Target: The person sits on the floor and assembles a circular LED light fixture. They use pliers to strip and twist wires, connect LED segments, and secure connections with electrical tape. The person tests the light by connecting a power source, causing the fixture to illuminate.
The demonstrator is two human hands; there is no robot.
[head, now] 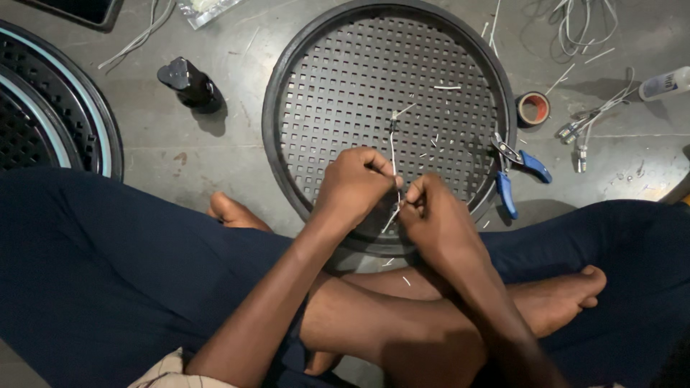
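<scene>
My left hand [352,187] and my right hand [435,223] meet over the near edge of a round black perforated grille [345,86] lying on the floor. Both hands pinch a thin white wire [392,147] that runs up from my fingers across the grille to a small connector end. My right fingertips grip the wire's lower end, my left fingers hold it just above. My crossed bare legs and dark blue shorts fill the lower part of the view.
Blue-handled pliers [514,176] rest on the grille's right rim. A tape roll [533,108], loose white wires [586,118] and a white bottle [665,82] lie to the right. A small black part [190,85] and another round grille [43,108] sit at the left.
</scene>
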